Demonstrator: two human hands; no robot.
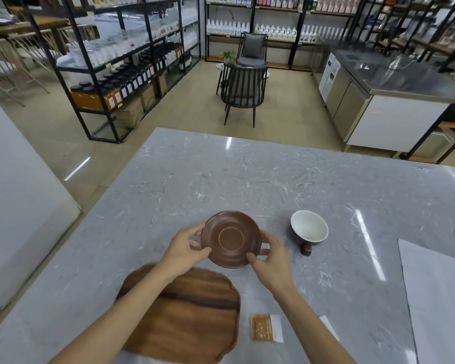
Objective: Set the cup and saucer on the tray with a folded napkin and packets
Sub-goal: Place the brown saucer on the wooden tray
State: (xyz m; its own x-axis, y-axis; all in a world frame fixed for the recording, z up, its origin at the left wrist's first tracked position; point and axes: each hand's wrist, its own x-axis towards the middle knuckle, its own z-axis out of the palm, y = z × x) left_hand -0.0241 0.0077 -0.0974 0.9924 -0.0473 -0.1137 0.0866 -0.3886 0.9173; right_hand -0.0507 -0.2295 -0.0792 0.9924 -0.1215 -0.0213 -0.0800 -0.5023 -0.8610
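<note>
**Over the counter, both hands hold the brown saucer**

Between the two hands, just beyond the far edge of the tray, sits the saucer point(231, 239): round, matte reddish-brown, with a thin pale ring marking the well at its centre. The left hand point(185, 249) pinches its left rim, thumb on the near edge and fingers on the far edge. The right hand point(272, 254) grips the right rim the same way, thumb at the near edge, fingers curled past the side. Whether the saucer rests on the counter or is lifted off it cannot be told.

Right of the saucer, apart from it, the cup point(309, 230) stands on the stone, flared and glossy white inside, brown outside, with a stubby brown handle pointing toward the person.

Nearer the person lies the tray point(195, 316), dark wood with strong streaked grain and a wavy, lobed outline; the left forearm crosses above it. Just right of the tray lies a flat orange and white packet point(266, 327), and a white paper strip point(329, 327) shows beyond the right forearm. A large pale sheet, the napkin point(439, 298), lies flat at the right edge.

All of it sits on a polished grey marbled counter point(247, 179) with glare streaks.
</note>
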